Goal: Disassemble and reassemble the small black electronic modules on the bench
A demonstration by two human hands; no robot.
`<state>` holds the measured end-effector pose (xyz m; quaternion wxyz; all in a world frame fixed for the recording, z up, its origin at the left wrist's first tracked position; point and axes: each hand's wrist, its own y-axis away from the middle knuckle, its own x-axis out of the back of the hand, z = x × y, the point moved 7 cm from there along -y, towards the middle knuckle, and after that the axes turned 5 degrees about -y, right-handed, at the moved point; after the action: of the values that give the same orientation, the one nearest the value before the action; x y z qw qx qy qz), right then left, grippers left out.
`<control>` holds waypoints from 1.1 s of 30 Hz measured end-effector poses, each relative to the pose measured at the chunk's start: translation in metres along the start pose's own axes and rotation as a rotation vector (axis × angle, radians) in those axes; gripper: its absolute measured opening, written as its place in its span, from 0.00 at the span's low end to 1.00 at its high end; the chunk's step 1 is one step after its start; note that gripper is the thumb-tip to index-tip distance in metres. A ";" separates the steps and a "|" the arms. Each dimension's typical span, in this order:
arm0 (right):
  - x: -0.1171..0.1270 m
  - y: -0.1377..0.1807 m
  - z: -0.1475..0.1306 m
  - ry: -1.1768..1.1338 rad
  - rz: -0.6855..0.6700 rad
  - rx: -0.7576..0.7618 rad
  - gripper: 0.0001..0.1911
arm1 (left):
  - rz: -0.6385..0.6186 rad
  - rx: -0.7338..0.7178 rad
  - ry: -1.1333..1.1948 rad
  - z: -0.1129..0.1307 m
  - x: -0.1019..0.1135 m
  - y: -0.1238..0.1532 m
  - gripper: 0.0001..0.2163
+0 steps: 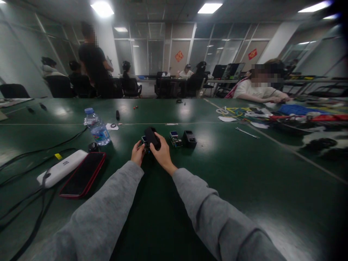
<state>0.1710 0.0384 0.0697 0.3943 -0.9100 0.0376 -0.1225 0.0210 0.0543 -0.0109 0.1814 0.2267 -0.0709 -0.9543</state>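
Note:
My left hand is closed on a small circuit board with a little screen, partly hidden by the fingers. In my right hand is a black plastic case, tilted and held right against the board. Whether the two parts are joined I cannot tell. Just right of my hands, a second circuit board with a small screen lies on the green table. Beside that board stands another black plastic case with openings in its face.
A water bottle, a white power bank and a red-edged phone are on the left, among black cables. Tweezers lie to the right. Tangled wires and a person are at the far right.

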 end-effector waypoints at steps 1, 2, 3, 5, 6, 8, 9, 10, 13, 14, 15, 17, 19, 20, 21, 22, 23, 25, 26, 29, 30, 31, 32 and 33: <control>0.005 -0.002 -0.003 0.022 0.041 0.017 0.26 | -0.002 -0.001 -0.002 0.000 0.000 0.000 0.17; 0.009 -0.003 -0.004 0.050 0.077 0.028 0.27 | -0.004 -0.004 -0.002 0.000 0.000 0.000 0.18; 0.013 -0.005 -0.003 0.083 0.103 0.030 0.27 | -0.003 -0.005 -0.003 -0.001 -0.001 -0.001 0.18; 0.018 -0.007 0.003 0.159 0.110 0.006 0.27 | 0.000 -0.007 -0.017 -0.002 0.000 -0.001 0.19; 0.020 -0.008 0.009 0.196 0.096 -0.019 0.27 | 0.004 -0.008 -0.033 -0.002 0.000 -0.002 0.19; 0.020 -0.007 0.023 0.252 0.061 -0.090 0.27 | -0.001 -0.022 -0.083 -0.002 0.000 -0.003 0.20; 0.019 -0.006 0.030 0.265 0.042 -0.132 0.27 | -0.009 -0.038 -0.112 -0.002 0.000 -0.003 0.21; 0.018 -0.004 0.037 0.268 0.024 -0.172 0.27 | -0.021 -0.057 -0.144 -0.001 0.000 -0.003 0.22; 0.013 -0.001 0.051 0.228 -0.023 -0.259 0.25 | -0.075 -0.116 -0.237 0.003 -0.003 -0.001 0.28; 0.012 -0.001 0.053 0.210 -0.032 -0.269 0.25 | -0.093 -0.135 -0.267 0.004 -0.005 0.001 0.29; 0.011 -0.001 0.054 0.197 -0.040 -0.270 0.25 | -0.112 -0.159 -0.301 0.006 -0.007 0.003 0.29; 0.010 -0.001 0.054 0.198 -0.052 -0.257 0.25 | -0.161 -0.246 -0.397 0.010 -0.012 0.010 0.29; 0.011 0.000 0.054 0.239 -0.053 -0.249 0.26 | -0.218 -0.372 -0.535 0.015 -0.018 0.018 0.28; 0.011 0.000 0.055 0.271 -0.051 -0.251 0.26 | -0.245 -0.432 -0.606 0.017 -0.021 0.022 0.27; 0.012 0.001 0.055 0.307 -0.050 -0.255 0.27 | -0.265 -0.482 -0.669 0.018 -0.023 0.025 0.27; 0.013 0.002 0.056 0.342 -0.052 -0.262 0.26 | -0.274 -0.519 -0.724 0.020 -0.024 0.027 0.27; 0.013 0.002 0.057 0.377 -0.060 -0.266 0.26 | -0.275 -0.544 -0.771 0.021 -0.024 0.028 0.27; 0.012 0.003 0.056 0.440 -0.072 -0.256 0.24 | -0.268 -0.564 -0.841 0.025 -0.023 0.028 0.27; 0.012 0.002 0.053 0.467 -0.070 -0.237 0.24 | -0.263 -0.564 -0.864 0.027 -0.021 0.026 0.26; 0.013 0.000 0.038 0.518 -0.045 -0.139 0.21 | -0.234 -0.544 -0.883 0.033 -0.014 0.018 0.21; 0.012 -0.001 0.033 0.526 -0.043 -0.107 0.20 | -0.217 -0.540 -0.888 0.036 -0.011 0.015 0.19; 0.012 -0.002 0.027 0.531 -0.051 -0.079 0.19 | -0.198 -0.538 -0.897 0.038 -0.007 0.012 0.17; 0.011 -0.002 0.023 0.534 -0.064 -0.055 0.19 | -0.182 -0.535 -0.913 0.039 -0.004 0.008 0.15; 0.009 -0.002 0.019 0.537 -0.080 -0.037 0.18 | -0.165 -0.533 -0.935 0.040 -0.001 0.005 0.14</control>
<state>0.1848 0.0517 0.0607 0.3485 -0.8527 0.1072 -0.3741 0.0049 0.0518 0.0262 0.1061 -0.2709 0.1185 -0.9494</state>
